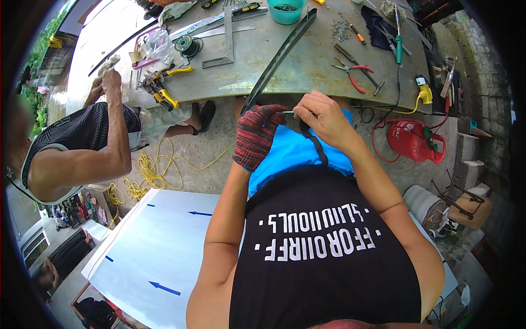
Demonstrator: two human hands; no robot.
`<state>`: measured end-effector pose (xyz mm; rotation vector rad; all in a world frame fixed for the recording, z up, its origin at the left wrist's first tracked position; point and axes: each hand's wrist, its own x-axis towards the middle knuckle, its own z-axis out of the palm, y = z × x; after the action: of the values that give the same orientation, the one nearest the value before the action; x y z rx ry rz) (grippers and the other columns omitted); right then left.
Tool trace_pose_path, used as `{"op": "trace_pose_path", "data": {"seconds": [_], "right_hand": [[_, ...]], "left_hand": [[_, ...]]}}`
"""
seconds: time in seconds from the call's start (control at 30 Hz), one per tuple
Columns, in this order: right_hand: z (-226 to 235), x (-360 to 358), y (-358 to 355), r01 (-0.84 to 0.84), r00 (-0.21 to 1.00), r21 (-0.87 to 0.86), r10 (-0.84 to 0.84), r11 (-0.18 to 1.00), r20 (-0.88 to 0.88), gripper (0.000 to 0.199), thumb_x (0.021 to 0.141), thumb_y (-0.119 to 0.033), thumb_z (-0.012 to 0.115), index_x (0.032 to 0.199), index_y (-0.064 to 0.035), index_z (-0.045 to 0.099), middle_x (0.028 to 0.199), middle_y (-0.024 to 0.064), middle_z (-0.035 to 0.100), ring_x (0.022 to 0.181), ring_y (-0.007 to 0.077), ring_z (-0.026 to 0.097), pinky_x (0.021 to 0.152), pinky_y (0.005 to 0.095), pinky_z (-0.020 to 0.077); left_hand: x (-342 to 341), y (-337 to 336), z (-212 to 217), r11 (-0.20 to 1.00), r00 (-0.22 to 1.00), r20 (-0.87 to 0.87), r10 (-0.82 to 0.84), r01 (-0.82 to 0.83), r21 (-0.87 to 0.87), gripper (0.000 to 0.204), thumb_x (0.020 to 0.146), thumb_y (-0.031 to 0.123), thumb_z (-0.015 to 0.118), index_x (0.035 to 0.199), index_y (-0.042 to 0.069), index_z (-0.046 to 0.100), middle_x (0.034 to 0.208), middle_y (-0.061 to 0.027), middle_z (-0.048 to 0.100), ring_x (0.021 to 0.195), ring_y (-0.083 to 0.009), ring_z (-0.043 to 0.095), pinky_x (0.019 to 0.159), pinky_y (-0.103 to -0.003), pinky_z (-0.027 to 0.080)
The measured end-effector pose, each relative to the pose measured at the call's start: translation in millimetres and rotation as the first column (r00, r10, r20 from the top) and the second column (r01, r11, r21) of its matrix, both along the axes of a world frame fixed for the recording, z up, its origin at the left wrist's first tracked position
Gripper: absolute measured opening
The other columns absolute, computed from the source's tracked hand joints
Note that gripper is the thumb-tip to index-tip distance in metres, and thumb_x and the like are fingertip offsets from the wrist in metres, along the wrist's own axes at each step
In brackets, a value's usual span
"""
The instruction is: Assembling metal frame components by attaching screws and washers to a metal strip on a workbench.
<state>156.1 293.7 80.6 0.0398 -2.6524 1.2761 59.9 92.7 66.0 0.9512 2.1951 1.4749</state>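
My left hand (257, 134), in a red and black knit glove, is closed in front of my waist. A thin shiny metal rod (287, 112) bridges it and my bare right hand (326, 118), whose fingers pinch the other end. Beside the glove lies the near end of a long, dark, slightly curved metal strip (279, 55), which slants up across the table; whether the glove grips it too, I cannot tell. Below my right hand hangs a black strap (315, 142) against my blue shorts (285, 151).
The metal table (307, 82) carries red-handled pliers (356, 74), a hammer (359, 68), a soldering iron (399, 46), yellow-handled snips (159, 88), a square (227, 49) and a teal bowl (286, 11). A red gas cylinder (413, 140) stands right. Another person (82, 142) works left, near yellow cord (153, 170).
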Motion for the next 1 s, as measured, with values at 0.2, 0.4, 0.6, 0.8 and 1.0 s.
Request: {"op": "trace_pose_path", "data": {"seconds": [0.2,0.4,0.6,0.8,1.0], "right_hand": [[13.7,1.1,-11.9,0.097,0.995,-0.12,-0.098,0.988,-0.001,0.022,0.094,-0.025,0.07,0.095,-0.0034,0.066,0.087,0.0105,0.061,0.08,0.0281,0.055,0.073,0.0373,0.0452],[6.6,0.4,-2.0,-0.05,0.989,0.026,0.046,0.998,0.139,0.027,0.089,-0.026,0.074,0.099,-0.0042,0.063,0.094,0.01,0.065,0.094,0.0301,0.06,0.085,0.0415,0.0479],[12.4,2.8,-5.5,0.065,0.992,-0.032,-0.061,0.997,0.11,0.028,0.092,-0.031,0.072,0.095,-0.0043,0.064,0.092,0.0105,0.065,0.091,0.0306,0.06,0.083,0.041,0.0476],[14.1,-2.1,-14.5,0.047,0.999,-0.051,-0.047,0.998,-0.005,0.023,0.091,-0.026,0.071,0.093,-0.004,0.065,0.088,0.0102,0.064,0.09,0.0303,0.06,0.081,0.0415,0.0469],[5.0,1.0,-1.6,-0.018,0.998,0.005,0.018,1.0,0.064,0.026,0.088,-0.026,0.074,0.099,-0.0038,0.066,0.093,0.0094,0.066,0.088,0.0292,0.06,0.081,0.0382,0.0465]], "left_hand": [[1.8,-1.8,-5.1,0.999,1.0,-0.009,0.009,-0.009,-0.05,0.017,0.093,0.007,0.069,0.109,0.002,0.073,0.087,-0.0118,0.075,0.083,-0.0195,0.074,0.077,-0.032,0.056],[4.1,-0.3,-4.8,0.999,0.996,0.082,0.033,-0.034,0.006,0.014,0.092,0.011,0.071,0.104,0.004,0.074,0.086,-0.0122,0.075,0.083,-0.0276,0.072,0.076,-0.038,0.054],[4.8,-0.6,-1.7,1.0,0.999,0.043,0.019,-0.019,-0.004,0.014,0.092,0.01,0.07,0.105,0.004,0.074,0.086,-0.0123,0.075,0.083,-0.0275,0.072,0.076,-0.038,0.055],[3.7,-6.0,-3.8,0.996,0.996,-0.029,0.082,-0.083,-0.034,0.015,0.09,0.01,0.072,0.104,0.005,0.075,0.09,-0.0128,0.075,0.085,-0.029,0.071,0.076,-0.038,0.055],[4.9,-2.9,-13.0,0.998,1.0,0.019,0.014,-0.015,0.058,0.017,0.092,0.003,0.069,0.108,0.004,0.074,0.089,-0.0123,0.074,0.081,-0.0196,0.072,0.075,-0.033,0.056]]}}
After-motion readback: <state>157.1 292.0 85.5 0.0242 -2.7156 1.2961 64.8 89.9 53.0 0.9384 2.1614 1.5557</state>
